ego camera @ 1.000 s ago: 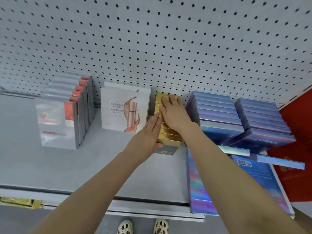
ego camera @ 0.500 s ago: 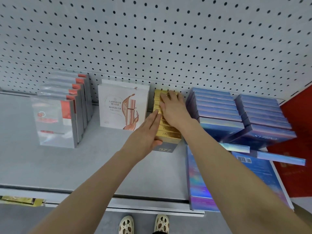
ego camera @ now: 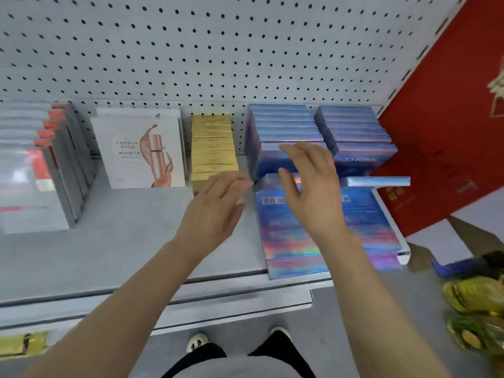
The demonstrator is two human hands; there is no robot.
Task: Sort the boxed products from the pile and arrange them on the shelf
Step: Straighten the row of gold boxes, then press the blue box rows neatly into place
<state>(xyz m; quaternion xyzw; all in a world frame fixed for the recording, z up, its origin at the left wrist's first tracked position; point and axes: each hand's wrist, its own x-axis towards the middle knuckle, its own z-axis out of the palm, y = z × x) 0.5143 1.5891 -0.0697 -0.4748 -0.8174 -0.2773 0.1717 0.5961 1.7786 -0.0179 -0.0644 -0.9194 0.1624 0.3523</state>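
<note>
A row of gold boxes (ego camera: pixel 213 148) stands against the pegboard on the grey shelf (ego camera: pixel 109 252). My left hand (ego camera: pixel 215 208) hovers just in front of that row, fingers straight, holding nothing. My right hand (ego camera: pixel 311 184) is raised over the blue holographic boxes (ego camera: pixel 289 236) lying flat at the shelf's front, fingers spread and empty. Two upright rows of blue boxes (ego camera: pixel 283 126) fill the back right. White boxes with a bottle picture (ego camera: pixel 139 151) stand left of the gold row, and grey-and-orange boxes (ego camera: pixel 41 170) stand at the far left.
A red panel (ego camera: pixel 447 132) closes the shelf's right end. One thin blue box (ego camera: pixel 379 181) juts out sideways past the right row. Blurred yellow-green packets (ego camera: pixel 477 306) lie low on the right. A gold packet (ego camera: pixel 21 343) sits below the shelf edge at left.
Both hands have come off the gold boxes. My right hand moved right, over the blue boxes, and my left hand drew back. The camera view shifted to the right.
</note>
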